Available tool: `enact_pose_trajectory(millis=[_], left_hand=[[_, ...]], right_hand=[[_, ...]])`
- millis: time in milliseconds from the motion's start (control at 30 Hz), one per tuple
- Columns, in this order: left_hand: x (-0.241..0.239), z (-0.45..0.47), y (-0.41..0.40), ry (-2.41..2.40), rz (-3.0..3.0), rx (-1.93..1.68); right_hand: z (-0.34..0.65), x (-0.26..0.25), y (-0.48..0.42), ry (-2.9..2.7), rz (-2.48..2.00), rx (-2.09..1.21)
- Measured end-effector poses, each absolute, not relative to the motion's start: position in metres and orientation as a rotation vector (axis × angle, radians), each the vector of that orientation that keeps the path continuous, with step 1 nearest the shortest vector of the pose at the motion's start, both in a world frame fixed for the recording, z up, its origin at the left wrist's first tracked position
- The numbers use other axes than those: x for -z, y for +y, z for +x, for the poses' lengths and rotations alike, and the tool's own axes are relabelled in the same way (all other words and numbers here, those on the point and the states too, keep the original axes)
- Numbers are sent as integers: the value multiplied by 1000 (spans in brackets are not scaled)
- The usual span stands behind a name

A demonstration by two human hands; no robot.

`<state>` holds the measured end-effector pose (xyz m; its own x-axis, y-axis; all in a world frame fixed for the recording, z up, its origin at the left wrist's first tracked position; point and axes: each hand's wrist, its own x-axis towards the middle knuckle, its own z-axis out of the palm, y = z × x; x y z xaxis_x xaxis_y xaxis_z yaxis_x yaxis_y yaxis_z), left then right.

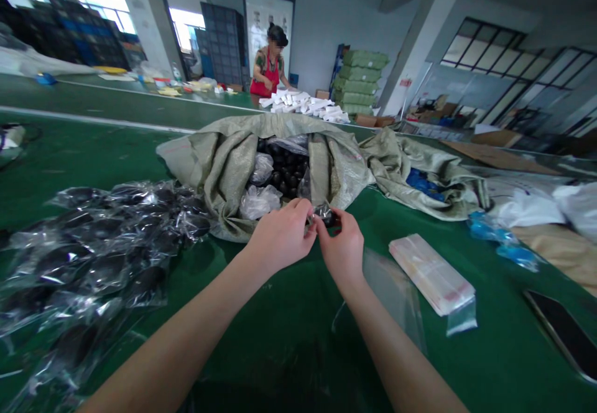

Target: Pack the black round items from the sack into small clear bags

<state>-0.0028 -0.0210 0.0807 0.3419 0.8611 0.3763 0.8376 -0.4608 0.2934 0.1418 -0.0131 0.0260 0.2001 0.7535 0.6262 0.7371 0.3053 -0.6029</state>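
Observation:
Both hands meet just in front of an open woven sack (pixel 224 176). My left hand (pixel 286 232) and my right hand (pixel 342 245) are closed, pinching a clear plastic bag (pixel 323 214) with a dark, shiny object in it; its kind is partly hidden by the fingers. Inside the sack lie many black rounded pieces (pixel 286 173) and crumpled clear plastic (pixel 261 201). To the left, a heap of black oval pieces in clear bags (pixel 107 270) spreads over the green table (pixel 261 338). A stack of flat clear bags (pixel 433 273) lies right of my right hand.
A loose clear plastic sheet (pixel 392 295) lies under my right forearm. Further right are a phone (pixel 562 332), blue plastic scraps (pixel 504 239) and a second sack (pixel 433 176). Across the table, a person in a red apron (pixel 270 74) stands behind a pile of white items (pixel 308 105).

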Motion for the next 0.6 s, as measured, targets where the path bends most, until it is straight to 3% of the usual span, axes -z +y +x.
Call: enact_pose_trajectory(millis=[300, 600], left_hand=[[-74, 8, -27, 1826, 2575, -612], [-69, 10, -19, 1710, 2444, -693]], right_hand=[[140, -31, -10, -1365, -1432, -405], [138, -39, -10, -1401, -1509, -377]])
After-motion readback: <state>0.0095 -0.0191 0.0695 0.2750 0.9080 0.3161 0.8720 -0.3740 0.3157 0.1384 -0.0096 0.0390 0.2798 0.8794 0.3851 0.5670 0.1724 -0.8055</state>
